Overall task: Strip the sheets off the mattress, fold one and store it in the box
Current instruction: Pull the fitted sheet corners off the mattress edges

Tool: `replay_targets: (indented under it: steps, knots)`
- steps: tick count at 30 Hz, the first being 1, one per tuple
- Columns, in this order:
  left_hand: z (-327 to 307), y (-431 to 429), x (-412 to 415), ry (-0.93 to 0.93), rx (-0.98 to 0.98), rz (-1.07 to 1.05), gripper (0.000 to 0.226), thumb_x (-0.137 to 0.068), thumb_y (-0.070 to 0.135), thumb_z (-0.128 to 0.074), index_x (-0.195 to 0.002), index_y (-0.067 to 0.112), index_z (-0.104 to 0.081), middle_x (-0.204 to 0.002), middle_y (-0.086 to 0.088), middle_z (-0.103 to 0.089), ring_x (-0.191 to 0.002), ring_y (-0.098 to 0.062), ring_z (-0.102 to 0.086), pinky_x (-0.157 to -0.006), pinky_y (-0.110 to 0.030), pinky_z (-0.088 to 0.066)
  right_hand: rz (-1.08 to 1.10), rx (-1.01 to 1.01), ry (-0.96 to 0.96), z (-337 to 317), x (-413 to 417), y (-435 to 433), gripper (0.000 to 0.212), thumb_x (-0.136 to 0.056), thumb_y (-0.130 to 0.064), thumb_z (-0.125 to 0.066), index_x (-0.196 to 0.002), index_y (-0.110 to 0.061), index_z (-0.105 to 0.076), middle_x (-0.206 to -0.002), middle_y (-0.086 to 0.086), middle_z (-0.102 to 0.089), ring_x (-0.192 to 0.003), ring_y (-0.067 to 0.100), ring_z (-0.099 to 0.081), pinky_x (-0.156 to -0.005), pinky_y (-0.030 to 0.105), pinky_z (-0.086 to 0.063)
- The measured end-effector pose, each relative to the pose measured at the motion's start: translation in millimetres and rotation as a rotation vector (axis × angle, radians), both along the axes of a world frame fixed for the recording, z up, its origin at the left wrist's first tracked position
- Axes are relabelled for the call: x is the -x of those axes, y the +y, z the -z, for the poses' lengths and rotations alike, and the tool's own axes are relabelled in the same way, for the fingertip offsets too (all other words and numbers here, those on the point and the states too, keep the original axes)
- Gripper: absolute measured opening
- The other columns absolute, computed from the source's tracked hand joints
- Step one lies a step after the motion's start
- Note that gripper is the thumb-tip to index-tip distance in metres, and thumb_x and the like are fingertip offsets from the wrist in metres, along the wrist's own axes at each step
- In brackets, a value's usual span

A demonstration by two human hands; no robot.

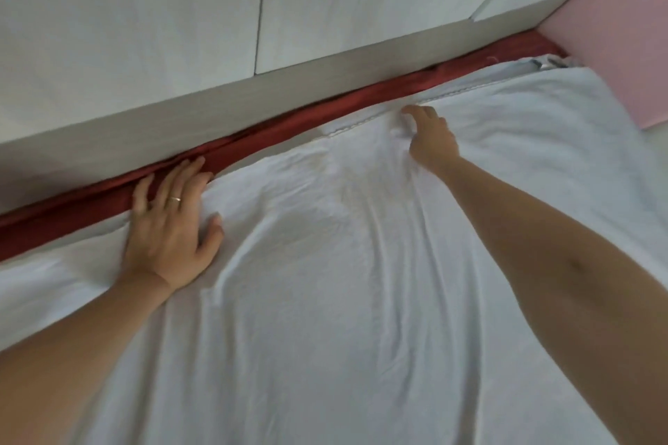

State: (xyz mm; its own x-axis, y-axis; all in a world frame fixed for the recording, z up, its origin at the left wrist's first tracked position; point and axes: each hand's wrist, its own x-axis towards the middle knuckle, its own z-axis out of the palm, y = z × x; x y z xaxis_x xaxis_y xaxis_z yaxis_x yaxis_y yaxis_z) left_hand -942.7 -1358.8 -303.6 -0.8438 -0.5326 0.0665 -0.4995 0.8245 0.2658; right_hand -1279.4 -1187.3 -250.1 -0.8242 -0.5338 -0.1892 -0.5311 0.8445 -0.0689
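Stripping barely begun: white sheet point(343, 282) lies spread, red sheet point(271, 143) wedged along far edge. Left hand point(170, 231) pressed flat, fingers straight; right hand point(432, 143) has its fingers pinching the white hem. Folding, boxing remain.

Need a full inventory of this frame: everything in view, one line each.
white sheet: 1, white, wrinkled, covers most of the frame
red fabric: 1 strip, dark red, along the sheet's far edge
cabinet doors: 3 panels showing, white, top
plinth: 1, pale grey, below the doors
pink panel: 1, pink, upper right
ring: 1, gold-coloured, on a left-hand finger
left hand: 1, flat, presses sheet edge and red fabric
right hand: 1, fingers curled, grips the sheet near its stitched hem
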Motion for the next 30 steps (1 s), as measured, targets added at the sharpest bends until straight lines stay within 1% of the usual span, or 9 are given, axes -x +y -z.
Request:
replay_targets:
  steps: [2, 6, 9, 10, 12, 16, 21, 25, 30]
  knots:
    - [-0.1, 2.2, 1.2, -0.009, -0.005, 0.003, 0.06, -0.08, 0.036, -0.034, -0.128, 0.004, -0.048, -0.144, -0.014, -0.042, -0.131, -0.028, -0.04, -0.109, -0.047, -0.021, -0.073, 0.029, -0.078, 4.1, 8.3, -5.8, 0.053, -0.088, 0.004, -0.041, -0.135, -0.019, -0.042, -0.141, 0.005, -0.037, -0.114, 0.032, -0.051, -0.087, 0.039, -0.044]
    - [-1.1, 1.3, -0.3, -0.022, -0.006, 0.004, 0.06, -0.08, 0.036, -0.035, -0.129, 0.005, -0.048, -0.144, -0.013, -0.042, -0.131, -0.027, -0.04, -0.108, -0.048, -0.023, -0.157, 0.139, -0.059, 12.6, 15.4, -28.7, 0.027, -0.092, -0.006, -0.047, -0.119, -0.008, -0.051, -0.129, 0.012, -0.042, -0.097, 0.035, -0.056, -0.08, 0.038, -0.043]
    - [-1.3, -0.7, 0.5, -0.032, -0.012, 0.017, 0.06, -0.08, 0.036, -0.036, -0.13, 0.005, -0.048, -0.144, -0.013, -0.042, -0.131, -0.027, -0.04, -0.108, -0.048, -0.024, -0.071, 0.155, -0.126, 9.5, 23.3, -33.2, 0.009, -0.092, -0.012, -0.051, -0.101, -0.012, -0.056, -0.113, 0.009, -0.049, -0.087, 0.026, -0.057, -0.082, 0.03, -0.044]
    - [-2.0, -0.9, 0.2, -0.031, -0.015, 0.017, 0.06, -0.08, 0.035, -0.036, -0.13, 0.005, -0.049, -0.144, -0.013, -0.042, -0.131, -0.027, -0.04, -0.108, -0.048, -0.024, -0.021, 0.196, -0.178, 8.8, 26.1, -34.0, 0.006, -0.093, -0.011, -0.05, -0.093, -0.017, -0.053, -0.103, 0.006, -0.051, -0.075, 0.019, -0.057, -0.077, 0.025, -0.047]
    - [-2.8, -0.5, 1.2, -0.024, -0.018, 0.021, 0.06, -0.08, 0.035, -0.036, -0.129, 0.004, -0.049, -0.143, -0.014, -0.043, -0.13, -0.028, -0.04, -0.107, -0.048, -0.024, 0.079, 0.337, -0.234, 7.2, 31.6, -35.6, 0.021, -0.092, -0.006, -0.045, -0.079, -0.023, -0.045, -0.084, 0.002, -0.051, -0.057, 0.009, -0.051, -0.059, 0.019, -0.044]
    - [-2.0, -0.9, 2.0, -0.018, -0.025, 0.014, 0.06, -0.078, 0.035, -0.035, -0.129, 0.005, -0.05, -0.143, -0.014, -0.043, -0.13, -0.027, -0.04, -0.11, -0.04, -0.018, 0.128, 0.465, -0.211, 7.0, 32.1, -51.9, 0.015, -0.09, 0.0, -0.041, -0.085, -0.014, -0.043, -0.071, -0.008, -0.042, -0.07, 0.015, -0.042, -0.059, 0.023, -0.033]
    - [2.6, -0.8, 4.8, 0.033, -0.02, 0.004, 0.061, -0.077, 0.034, -0.036, -0.127, 0.004, -0.051, -0.141, -0.015, -0.046, -0.128, -0.029, -0.042, -0.108, -0.036, -0.015, 0.112, 0.503, -0.245, 29.4, 26.9, -73.4, 0.016, -0.089, 0.005, -0.041, -0.085, -0.011, -0.04, -0.079, 0.004, -0.047, -0.079, 0.018, -0.043, -0.059, 0.028, -0.021]
    - [1.6, -0.1, 6.3, 0.046, -0.014, 0.008, 0.061, -0.076, 0.034, -0.036, -0.127, 0.003, -0.051, -0.14, -0.015, -0.046, -0.128, -0.031, -0.043, -0.106, -0.038, -0.017, 0.084, 0.501, -0.333, 28.8, 25.7, -69.0, 0.008, -0.094, -0.004, -0.042, -0.091, -0.011, -0.044, -0.08, 0.001, -0.047, -0.081, 0.017, -0.044, -0.061, 0.024, -0.03]
    - [0.3, 0.6, 4.1, -0.006, -0.008, -0.003, 0.062, -0.077, 0.035, -0.036, -0.129, 0.005, -0.049, -0.143, -0.014, -0.044, -0.13, -0.029, -0.041, -0.108, -0.037, -0.016, -0.134, 0.411, -0.428, 7.8, -1.7, -54.8, 0.008, -0.09, -0.025, -0.06, -0.095, -0.019, -0.058, -0.096, -0.007, -0.052, -0.095, 0.006, -0.048, -0.084, 0.018, -0.034]
